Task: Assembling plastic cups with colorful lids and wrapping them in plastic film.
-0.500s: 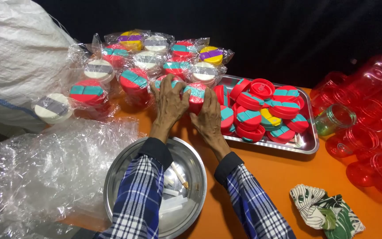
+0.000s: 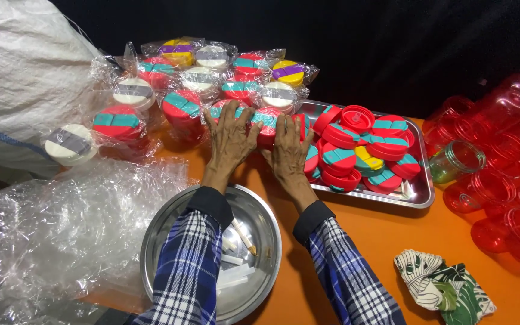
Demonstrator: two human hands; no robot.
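Observation:
My left hand (image 2: 230, 139) and my right hand (image 2: 289, 150) lie side by side, palms down, on a plastic-wrapped stack of red lids with teal flaps (image 2: 266, 123) on the orange table (image 2: 362, 241). Fingers of both hands curl over that wrapped stack. Behind it stand several more wrapped stacks of lids (image 2: 212, 78) in red, white and yellow. To the right of my right hand, a steel tray (image 2: 419, 192) holds loose red and teal lids (image 2: 356, 150). Both sleeves are blue plaid.
A round steel bowl (image 2: 170, 241) with white strips and a pencil-like stick sits under my forearms. Crumpled clear plastic (image 2: 61, 235) lies left. A white woven sack (image 2: 19, 78) stands at far left. Red transparent jars (image 2: 501, 174) and one clear jar (image 2: 455, 159) pile at right. A leaf-print cloth (image 2: 440, 289) lies front right.
Both hands stay on the same wrapped stack of lids; they have shifted only slightly.

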